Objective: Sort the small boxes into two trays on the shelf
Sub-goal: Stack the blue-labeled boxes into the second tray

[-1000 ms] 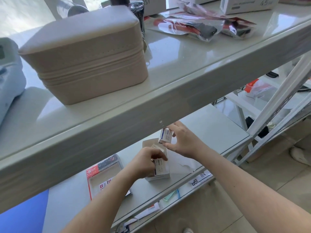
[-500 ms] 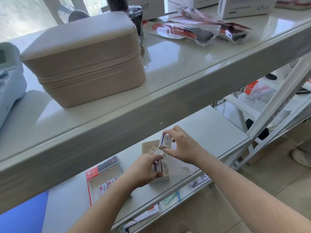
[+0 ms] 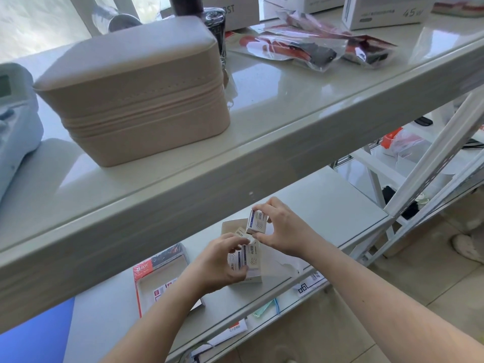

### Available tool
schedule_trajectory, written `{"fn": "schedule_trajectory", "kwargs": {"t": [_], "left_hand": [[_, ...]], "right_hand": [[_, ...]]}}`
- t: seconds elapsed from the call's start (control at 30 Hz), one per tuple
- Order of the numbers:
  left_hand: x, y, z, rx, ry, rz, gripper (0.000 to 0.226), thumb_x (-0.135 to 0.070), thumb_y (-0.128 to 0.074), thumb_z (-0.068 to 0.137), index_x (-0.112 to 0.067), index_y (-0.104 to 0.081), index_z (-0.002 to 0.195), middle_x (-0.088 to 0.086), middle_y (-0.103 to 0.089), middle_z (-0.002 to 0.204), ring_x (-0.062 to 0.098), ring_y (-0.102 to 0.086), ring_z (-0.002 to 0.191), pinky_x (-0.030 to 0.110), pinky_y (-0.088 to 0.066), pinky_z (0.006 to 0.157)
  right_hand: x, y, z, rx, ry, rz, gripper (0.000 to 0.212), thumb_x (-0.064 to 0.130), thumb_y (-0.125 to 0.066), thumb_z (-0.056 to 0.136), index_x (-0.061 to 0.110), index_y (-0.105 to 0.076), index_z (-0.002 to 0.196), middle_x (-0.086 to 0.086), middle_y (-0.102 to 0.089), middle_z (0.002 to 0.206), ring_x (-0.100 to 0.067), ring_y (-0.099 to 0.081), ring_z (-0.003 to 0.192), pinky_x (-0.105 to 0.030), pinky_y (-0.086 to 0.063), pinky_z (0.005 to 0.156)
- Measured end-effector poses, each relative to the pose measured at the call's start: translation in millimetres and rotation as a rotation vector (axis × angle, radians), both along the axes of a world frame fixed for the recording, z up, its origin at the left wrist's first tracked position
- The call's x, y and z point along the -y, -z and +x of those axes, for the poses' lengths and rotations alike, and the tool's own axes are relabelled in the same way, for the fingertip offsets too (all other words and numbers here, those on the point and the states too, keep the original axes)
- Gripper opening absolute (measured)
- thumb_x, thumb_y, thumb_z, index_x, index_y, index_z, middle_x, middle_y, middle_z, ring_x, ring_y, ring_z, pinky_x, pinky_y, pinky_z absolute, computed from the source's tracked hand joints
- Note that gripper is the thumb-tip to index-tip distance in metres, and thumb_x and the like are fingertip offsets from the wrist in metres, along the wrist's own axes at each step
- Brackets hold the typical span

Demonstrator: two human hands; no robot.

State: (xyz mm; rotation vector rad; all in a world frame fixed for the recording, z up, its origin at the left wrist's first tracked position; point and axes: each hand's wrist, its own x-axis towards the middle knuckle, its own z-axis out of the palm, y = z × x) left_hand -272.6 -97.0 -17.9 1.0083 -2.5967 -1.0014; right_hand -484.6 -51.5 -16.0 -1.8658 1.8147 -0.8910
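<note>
On the lower shelf (image 3: 327,205), my right hand (image 3: 282,229) pinches one small white box with blue print (image 3: 257,221) above a beige open carton (image 3: 248,273). My left hand (image 3: 220,260) grips several similar small boxes (image 3: 247,254) standing in that carton. A red-edged shallow tray (image 3: 146,279) lies to the left on the same shelf, with a small red-and-white box inside it (image 3: 159,293). The carton's far part sits under the upper shelf's edge.
The thick upper shelf (image 3: 288,142) overhangs the hands. On it stand a beige zippered case (image 3: 136,93), plastic-wrapped packets (image 3: 314,48) and white cartons (image 3: 387,9). Label strips run along the lower shelf's front edge (image 3: 309,281). A white slanted frame bar (image 3: 440,153) rises at right.
My right hand has kept the small box raised and turned it slightly. My left hand has slid lower and closed around the boxes in the carton.
</note>
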Motion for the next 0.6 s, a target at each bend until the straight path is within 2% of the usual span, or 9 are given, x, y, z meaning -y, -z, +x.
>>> {"fn": "schedule_trajectory", "kwargs": {"t": [0.17,0.4,0.5,0.6], "left_hand": [[0,-1,0,0.056,0.062,-0.011,0.056,-0.033,-0.070,0.074,-0.027,-0.054,0.127,-0.008,-0.061,0.117,0.007,-0.058,0.101,0.027,-0.051,0.089],[6,-3,-1,0.218,0.069,-0.067,0.049,-0.039,-0.074,0.075,-0.031,-0.061,0.122,-0.007,-0.066,0.117,0.013,-0.060,0.103,0.030,-0.048,0.092],[9,-5,-5,0.305,0.122,-0.120,0.037,-0.036,-0.075,0.075,-0.030,-0.069,0.111,-0.011,-0.064,0.120,0.015,-0.057,0.108,0.033,-0.043,0.098],[7,-9,-5,0.317,0.116,-0.068,0.026,-0.028,-0.068,0.080,-0.029,-0.071,0.105,-0.010,-0.066,0.116,0.015,-0.058,0.107,0.033,-0.045,0.097]], "right_hand": [[2,-1,3,-0.007,-0.004,0.004,0.053,0.034,-0.074,0.079,0.024,-0.051,0.127,0.004,-0.048,0.107,-0.011,-0.049,0.094,-0.030,-0.050,0.085],[3,1,8,-0.009,-0.011,0.023,0.055,0.033,-0.074,0.079,0.025,-0.051,0.128,0.005,-0.048,0.110,-0.010,-0.049,0.097,-0.031,-0.049,0.088],[4,1,10,-0.014,-0.016,0.027,0.054,0.032,-0.074,0.078,0.025,-0.052,0.127,0.003,-0.049,0.111,-0.012,-0.050,0.097,-0.032,-0.050,0.087],[4,1,11,-0.023,-0.015,0.029,0.053,0.033,-0.073,0.078,0.025,-0.052,0.126,0.002,-0.050,0.112,-0.014,-0.052,0.099,-0.033,-0.050,0.088]]}}
